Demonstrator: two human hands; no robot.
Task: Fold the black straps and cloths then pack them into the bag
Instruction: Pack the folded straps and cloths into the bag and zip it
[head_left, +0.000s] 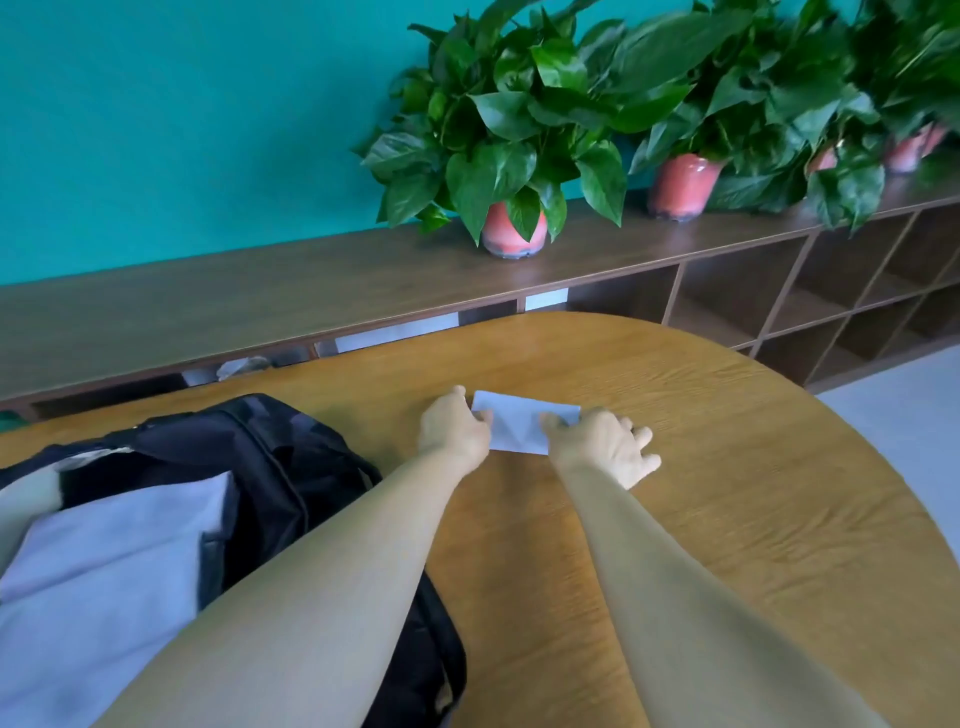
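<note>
Cloth: a small pale-blue folded rectangle of thin fabric (522, 423) lies flat on the rounded wooden table (727, 467), well ahead of the person and to the right of the bag.
Left hand: the left hand (453, 428) sits on the cloth's left end, fingers curled over that edge; whether it pinches or only presses, I cannot tell.
Right hand: the right hand (605, 449) covers the right end, thumb side on the cloth, the other fingers spread loosely past it onto the table.
Bag: a black fabric backpack (270, 457) lies at the left, mouth open, with a larger pale-blue cloth (104, 587) showing in the opening.
Handling: the piece looks light, soft and limp, so it will likely unfold if lifted by 1 corner; best taken by both short ends or pinched across all layers.
Progress: folding seems about finished; carrying it to the bag probably comes next.
Black straps: none visible.
</note>
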